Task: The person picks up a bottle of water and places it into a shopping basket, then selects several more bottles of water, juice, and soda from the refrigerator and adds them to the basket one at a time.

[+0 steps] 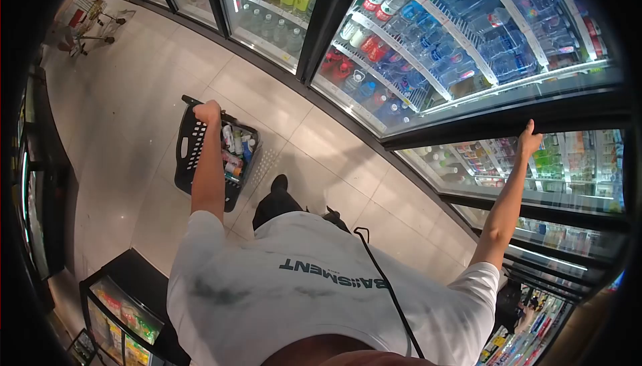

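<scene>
My left hand (208, 112) is closed round the handle of a black plastic shopping basket (189, 147), which hangs tilted above the floor on my left. Several bottles and cans (234, 145) lie inside the basket, partly hidden by my forearm. Stretched far out to my right, my right hand (529, 140) grips the black-framed edge of a glass fridge door (501, 120); most of its fingers are hidden behind the frame. Bottled drinks (428, 38) fill the fridge shelves, blue-labelled and red-labelled ones among them.
More glass-door fridges (267, 12) run along the aisle on both sides of this one. A shopping cart (90, 22) stands far off on the tiled floor (154, 78). Behind me on the left is a black display stand (127, 306) with packaged goods.
</scene>
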The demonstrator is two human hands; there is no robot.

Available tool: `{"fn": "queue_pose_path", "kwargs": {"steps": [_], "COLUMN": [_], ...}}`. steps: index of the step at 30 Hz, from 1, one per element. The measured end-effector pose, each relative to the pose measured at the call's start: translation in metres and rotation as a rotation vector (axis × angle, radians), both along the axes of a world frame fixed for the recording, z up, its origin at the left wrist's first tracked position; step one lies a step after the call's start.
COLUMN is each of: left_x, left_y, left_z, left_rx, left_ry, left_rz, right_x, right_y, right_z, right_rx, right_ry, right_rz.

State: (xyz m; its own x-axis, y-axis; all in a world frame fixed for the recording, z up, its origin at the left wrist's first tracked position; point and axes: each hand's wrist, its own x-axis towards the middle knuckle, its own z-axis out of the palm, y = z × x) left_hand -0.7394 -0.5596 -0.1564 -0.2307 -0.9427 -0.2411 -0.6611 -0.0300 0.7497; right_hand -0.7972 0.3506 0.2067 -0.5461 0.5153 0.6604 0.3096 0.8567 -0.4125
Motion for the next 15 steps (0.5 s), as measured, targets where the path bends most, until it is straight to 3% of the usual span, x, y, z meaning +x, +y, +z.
{"fn": "queue_pose_path", "kwargs": {"steps": [3,5,7,9,11,13,15], "left_x": [-0.047,-0.047,-0.058,-0.069,-0.091,-0.092,-0.085], "left_y": [-0.016,-0.009,-0.029,-0.015,-0.009,0.047,0.06], "left_z": [-0.008,0.04,0.01,0.0,-0.074,-0.068,-0.085], "left_rx": [0.04,0.159,0.294,0.219,0.189,-0.049,-0.08], "left_ry": [-0.001,0.159,0.248,0.163,0.073,-0.019,-0.003], "left_rz": [0.163,0.128,0.041,-0.082,-0.234,-0.315,-0.464], "right_x": [-0.001,-0.001,-0.002,-0.004,-0.003,-0.005,-0.001], "right_y": [0.003,0.011,0.026,0.035,0.036,0.038,0.026], "right_z": [-0.001,-0.003,-0.006,-0.008,-0.011,-0.011,-0.004], "right_rx": [-0.013,-0.037,-0.063,-0.082,-0.084,-0.087,-0.143], "right_ry": [0.002,0.002,-0.049,-0.054,-0.018,0.038,0.025], "right_rz": [0.036,0.007,-0.031,-0.022,0.014,0.096,0.088]}}
